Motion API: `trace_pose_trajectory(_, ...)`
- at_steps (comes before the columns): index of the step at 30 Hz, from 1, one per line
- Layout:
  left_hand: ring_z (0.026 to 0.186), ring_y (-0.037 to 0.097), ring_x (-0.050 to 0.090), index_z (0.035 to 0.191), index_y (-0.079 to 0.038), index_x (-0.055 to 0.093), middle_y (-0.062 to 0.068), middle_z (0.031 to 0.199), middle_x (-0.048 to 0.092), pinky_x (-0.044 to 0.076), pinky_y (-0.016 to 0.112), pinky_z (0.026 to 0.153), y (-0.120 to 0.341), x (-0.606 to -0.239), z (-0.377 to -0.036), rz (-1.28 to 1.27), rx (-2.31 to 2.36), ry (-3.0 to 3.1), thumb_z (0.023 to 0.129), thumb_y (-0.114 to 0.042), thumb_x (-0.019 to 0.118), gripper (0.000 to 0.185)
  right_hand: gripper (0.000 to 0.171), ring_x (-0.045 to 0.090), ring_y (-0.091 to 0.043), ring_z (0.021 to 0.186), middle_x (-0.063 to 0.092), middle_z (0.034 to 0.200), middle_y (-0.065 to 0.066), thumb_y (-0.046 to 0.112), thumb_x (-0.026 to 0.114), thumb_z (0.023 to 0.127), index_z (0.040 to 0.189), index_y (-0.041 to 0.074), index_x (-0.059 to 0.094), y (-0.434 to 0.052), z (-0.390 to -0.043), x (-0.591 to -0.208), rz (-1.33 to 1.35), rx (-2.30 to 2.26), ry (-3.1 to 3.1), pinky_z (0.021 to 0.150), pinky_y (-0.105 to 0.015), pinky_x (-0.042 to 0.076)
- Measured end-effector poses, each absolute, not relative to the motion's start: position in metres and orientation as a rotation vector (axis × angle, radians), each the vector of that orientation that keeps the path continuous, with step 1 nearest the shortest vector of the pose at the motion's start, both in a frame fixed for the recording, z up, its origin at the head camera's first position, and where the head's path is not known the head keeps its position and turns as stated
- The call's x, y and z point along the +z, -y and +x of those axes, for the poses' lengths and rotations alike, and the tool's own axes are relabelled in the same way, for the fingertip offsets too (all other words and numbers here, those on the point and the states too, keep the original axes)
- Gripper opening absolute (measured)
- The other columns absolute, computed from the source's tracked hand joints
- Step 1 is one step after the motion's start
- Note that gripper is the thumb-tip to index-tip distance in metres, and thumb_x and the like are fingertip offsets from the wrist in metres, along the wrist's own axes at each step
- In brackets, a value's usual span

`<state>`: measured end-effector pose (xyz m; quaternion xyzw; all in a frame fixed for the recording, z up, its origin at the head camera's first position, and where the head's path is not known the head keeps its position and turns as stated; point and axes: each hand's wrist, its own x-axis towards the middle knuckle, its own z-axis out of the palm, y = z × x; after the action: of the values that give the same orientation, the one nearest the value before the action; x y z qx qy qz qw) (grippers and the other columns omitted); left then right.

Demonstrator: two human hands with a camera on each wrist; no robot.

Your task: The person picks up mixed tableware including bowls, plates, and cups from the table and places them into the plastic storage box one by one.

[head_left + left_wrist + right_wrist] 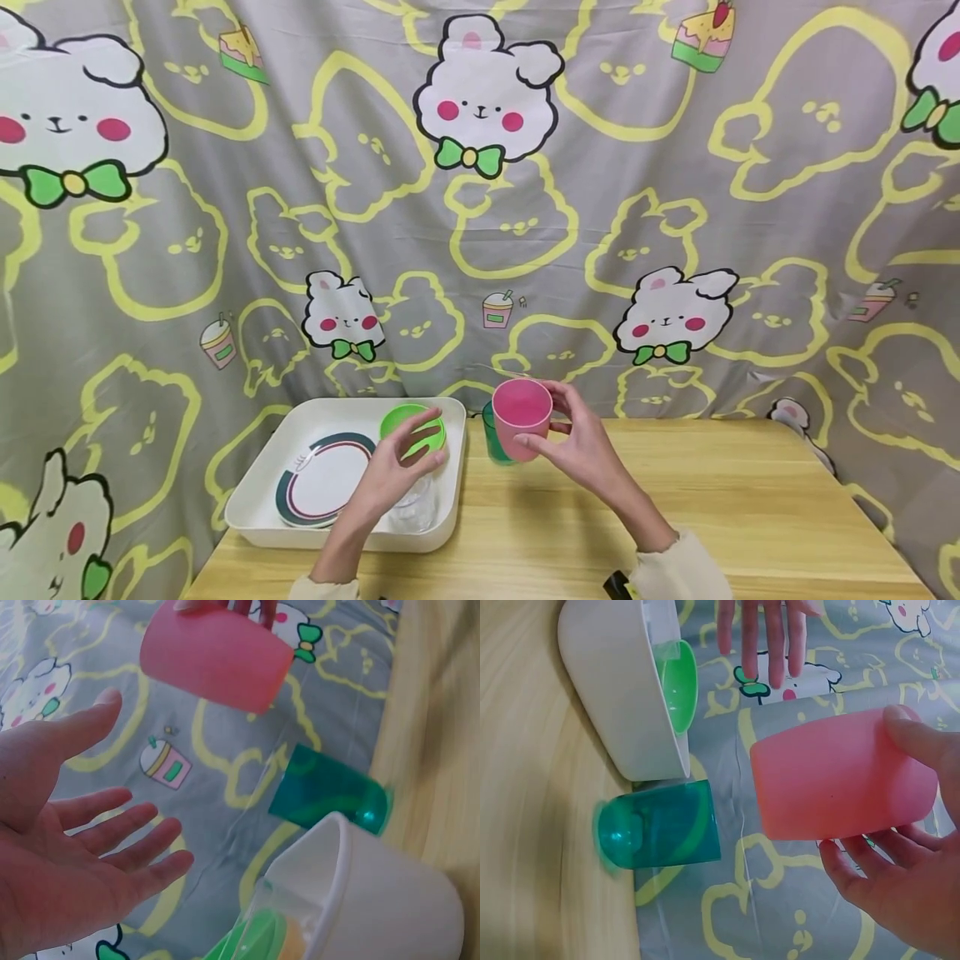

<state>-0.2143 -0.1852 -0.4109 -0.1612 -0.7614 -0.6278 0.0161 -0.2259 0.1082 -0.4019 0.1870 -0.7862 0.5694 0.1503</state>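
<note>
My right hand (581, 442) grips a pink cup (840, 776) by its side, thumb on one face and fingers on the other, lifted above the table. Just behind it a teal see-through cup (664, 825) stands upright on the wood, beside the tub. My left hand (393, 467) hangs over the white tub (255, 537) with its fingers spread and nothing in them; the left wrist view shows its bare palm. Inside the tub are a green bowl (405, 412), a white plate (330, 479) with a dark green and red rim, and a clear glass-like item (414, 508).
The wooden table (720, 500) stretches away to the right of the tub. A grey curtain (540, 250) with cartoon rabbits hangs directly behind the table's back edge and along the left side.
</note>
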Motion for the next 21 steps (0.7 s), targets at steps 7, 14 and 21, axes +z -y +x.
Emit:
trace_pose_trajectory(7, 0.142, 0.038, 0.044, 0.151, -0.005, 0.047, 0.009, 0.155, 0.047, 0.032, 0.058, 0.118, 0.174, -0.410, -0.216, -0.538, -2.012, 2.361, 0.094, -0.003, 0.073, 0.062, 0.078, 0.062, -0.030, 0.118, 0.063, 0.130, -0.010, 0.018, 0.093, 0.077, 0.142, 0.010, 0.052, -0.110, -0.224, -0.405, 0.601, 1.741, 2.263, 0.091, -0.035, 0.060)
trace_pose_trajectory(14, 0.142, 0.033, 0.045, 0.153, -0.011, 0.044, 0.008, 0.155, 0.047, 0.031, 0.054, 0.120, 0.174, -0.410, -0.213, -0.527, -2.042, 2.378, 0.094, -0.005, 0.073, 0.066, 0.075, 0.060, -0.032, 0.118, 0.062, 0.130, -0.010, 0.020, 0.092, 0.078, 0.143, 0.012, 0.053, -0.106, -0.222, -0.407, 0.659, 1.806, 2.277, 0.092, -0.037, 0.059)
trace_pose_trajectory(21, 0.143, 0.035, 0.044, 0.155, -0.008, 0.042, 0.014, 0.157, 0.044, 0.036, 0.049, 0.117, 0.166, -0.411, -0.214, -0.636, -2.066, 2.332, 0.094, -0.005, 0.074, 0.069, 0.073, 0.061, -0.034, 0.120, 0.062, 0.133, -0.010, 0.020, 0.089, 0.082, 0.145, 0.014, 0.052, -0.102, -0.220, -0.411, 0.740, 1.827, 2.285, 0.091, -0.039, 0.060)
